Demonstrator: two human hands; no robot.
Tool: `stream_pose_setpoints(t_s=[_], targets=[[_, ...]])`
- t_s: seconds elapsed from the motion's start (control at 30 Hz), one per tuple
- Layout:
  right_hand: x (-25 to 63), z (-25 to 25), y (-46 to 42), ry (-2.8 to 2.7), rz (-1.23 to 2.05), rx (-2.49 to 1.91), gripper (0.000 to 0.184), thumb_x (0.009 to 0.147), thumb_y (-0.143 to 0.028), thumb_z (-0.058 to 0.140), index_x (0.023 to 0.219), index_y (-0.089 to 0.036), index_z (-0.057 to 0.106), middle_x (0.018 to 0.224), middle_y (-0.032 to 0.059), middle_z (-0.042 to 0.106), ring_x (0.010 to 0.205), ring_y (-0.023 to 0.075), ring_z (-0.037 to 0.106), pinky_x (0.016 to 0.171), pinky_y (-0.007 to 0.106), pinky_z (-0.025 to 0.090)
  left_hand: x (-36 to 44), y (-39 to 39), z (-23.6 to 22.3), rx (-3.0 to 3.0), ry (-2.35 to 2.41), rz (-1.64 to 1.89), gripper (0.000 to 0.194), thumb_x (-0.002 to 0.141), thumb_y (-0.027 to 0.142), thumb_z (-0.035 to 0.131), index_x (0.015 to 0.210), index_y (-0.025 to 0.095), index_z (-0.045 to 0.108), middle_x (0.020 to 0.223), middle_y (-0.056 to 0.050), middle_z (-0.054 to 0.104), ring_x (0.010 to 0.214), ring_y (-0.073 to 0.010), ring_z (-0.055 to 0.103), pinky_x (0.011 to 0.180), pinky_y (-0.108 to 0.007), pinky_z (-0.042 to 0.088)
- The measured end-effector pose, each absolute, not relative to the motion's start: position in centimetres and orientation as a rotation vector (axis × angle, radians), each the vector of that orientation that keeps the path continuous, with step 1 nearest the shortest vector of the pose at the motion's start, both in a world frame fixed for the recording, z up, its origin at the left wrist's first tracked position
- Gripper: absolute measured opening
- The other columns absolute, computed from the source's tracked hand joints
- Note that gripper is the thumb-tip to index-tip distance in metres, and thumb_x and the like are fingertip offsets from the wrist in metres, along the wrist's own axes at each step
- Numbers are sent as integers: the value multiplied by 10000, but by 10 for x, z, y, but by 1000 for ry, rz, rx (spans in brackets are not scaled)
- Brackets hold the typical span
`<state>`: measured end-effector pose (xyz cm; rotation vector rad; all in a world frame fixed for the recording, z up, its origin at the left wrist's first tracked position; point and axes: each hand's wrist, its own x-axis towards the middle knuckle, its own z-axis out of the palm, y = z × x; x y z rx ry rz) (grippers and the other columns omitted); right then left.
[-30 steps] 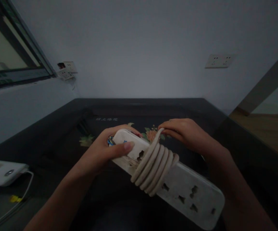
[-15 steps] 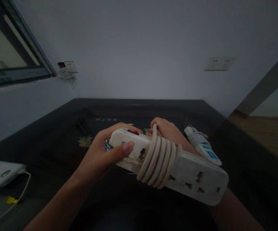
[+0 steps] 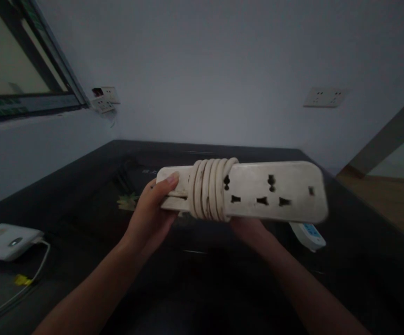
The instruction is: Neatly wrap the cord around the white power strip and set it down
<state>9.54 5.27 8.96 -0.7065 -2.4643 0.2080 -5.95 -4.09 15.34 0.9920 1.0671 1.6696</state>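
Note:
A worn white power strip (image 3: 268, 191) is held up level above a dark glossy table (image 3: 83, 204), its sockets facing me. Its cream cord (image 3: 209, 190) is wound in several tight loops around the strip's left part. My left hand (image 3: 153, 211) grips the strip's left end, thumb on top. My right hand (image 3: 249, 230) is under the strip near the coil, its fingers hidden behind it.
A second white power strip with blue sockets (image 3: 308, 234) lies on the table behind the held one. A white device with a cable (image 3: 4, 242) sits at the left edge. Wall sockets (image 3: 324, 97) and a window frame (image 3: 48, 60) are on the walls.
The strip has been lifted and turned level, its right end swinging up. My right hand has gone from the top of the coil to beneath the strip.

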Motion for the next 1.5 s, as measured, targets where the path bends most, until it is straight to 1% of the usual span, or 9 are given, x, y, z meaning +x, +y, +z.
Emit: stream_pose_setpoints(t_s=[0.13, 0.43, 0.6, 0.73, 0.93, 1.1, 1.17, 1.33, 1.5], targets=[[80, 89, 43, -2303, 328, -838, 336, 867, -136, 453, 1180, -185, 566, 1205, 153, 594, 1188, 296, 495, 983, 506, 409, -62, -28, 144, 1017, 1146, 1775, 286, 754, 395, 627, 917, 161, 622, 838, -60, 686, 785, -214, 666, 641, -303, 543], [73, 89, 33, -2167, 813, -688, 112, 847, -156, 457, 871, -156, 566, 930, 123, 644, 922, 228, 596, 813, 369, 479, -71, -18, 131, 1305, 1293, 1934, 253, 790, 321, 655, 992, 173, 626, 973, -57, 656, 851, -173, 624, 735, -275, 509], [67, 89, 23, -2180, 1012, -685, 175, 846, -156, 481, 1011, -141, 536, 858, 69, 632, 761, 186, 588, 696, 309, 467, -77, -13, 128, 1525, 1520, 1995, 216, 814, 307, 636, 995, 192, 614, 978, -33, 649, 872, -158, 610, 793, -271, 479], [64, 86, 21, -2191, 1062, -691, 293, 819, -137, 517, 1111, -141, 536, 897, 69, 655, 783, 187, 599, 707, 301, 461, -77, -11, 126, 1800, 1722, 1829, 213, 816, 289, 627, 998, 183, 597, 969, -33, 652, 866, -167, 609, 780, -275, 483], [67, 91, 23, -2213, 944, -721, 286, 832, -143, 480, 1092, -142, 599, 950, 91, 689, 829, 206, 624, 734, 321, 462, -79, -9, 121, 1939, 1742, 1807, 240, 826, 266, 620, 1045, 178, 575, 963, -36, 659, 841, -161, 618, 755, -266, 485], [77, 109, 20, -2315, 751, -764, 269, 783, -116, 497, 1000, -148, 653, 905, 92, 700, 792, 205, 617, 717, 327, 457, -80, -8, 124, 1999, 1607, 1793, 232, 825, 236, 616, 1041, 167, 568, 1185, -94, 609, 1094, -200, 565, 952, -346, 423], [81, 113, 20, -2371, 635, -808, 256, 767, -106, 504, 957, -156, 667, 876, 89, 698, 795, 215, 609, 721, 342, 455, -79, -8, 125, 1979, 1563, 1725, 239, 835, 244, 606, 1056, 169, 557, 1229, -104, 597, 1119, -206, 561, 954, -357, 426], [84, 112, 18, -2456, 444, -884, 291, 766, -171, 600, 1053, -135, 636, 976, 118, 683, 913, 269, 606, 769, 392, 470, -79, -5, 121, 1883, 1532, 1621, 225, 851, 267, 581, 1049, 168, 544, 1152, -101, 648, 1008, -193, 609, 849, -327, 469], [83, 111, 11, -2469, 144, -924, 250, 787, -79, 553, 1022, -111, 631, 916, 119, 677, 869, 262, 611, 737, 375, 483, -84, 0, 118, 1837, 1603, 1608, 190, 841, 266, 584, 999, 167, 547, 1019, -67, 670, 845, -157, 611, 745, -280, 467]])
